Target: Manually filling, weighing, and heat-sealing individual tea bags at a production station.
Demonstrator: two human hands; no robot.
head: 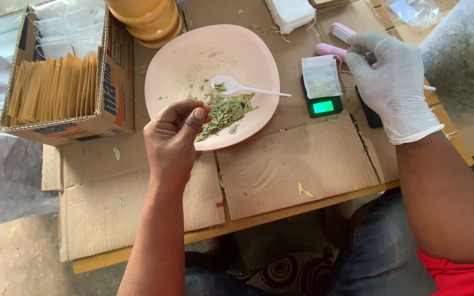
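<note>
dried green leaves (223, 112) lie heaped on the near side of the pink plate (193, 52), a white plastic spoon (237, 87) resting just above them with a few bits in its bowl. my left hand (172, 137), bare, hovers at the plate's near rim, thumb pressed to curled fingertips in a narrow pinch; whether any leaf is caught in it i cannot tell. my right hand (391, 82), in a white glove, rests with loose spread fingers on a pink sealer tool (338, 41), beside the small black scale (323, 104) that carries a filled tea bag (320, 77). cardboard sheets (297, 164) cover the table. to the left stands a carton (113, 82) of tan envelopes (53, 87).
</note>
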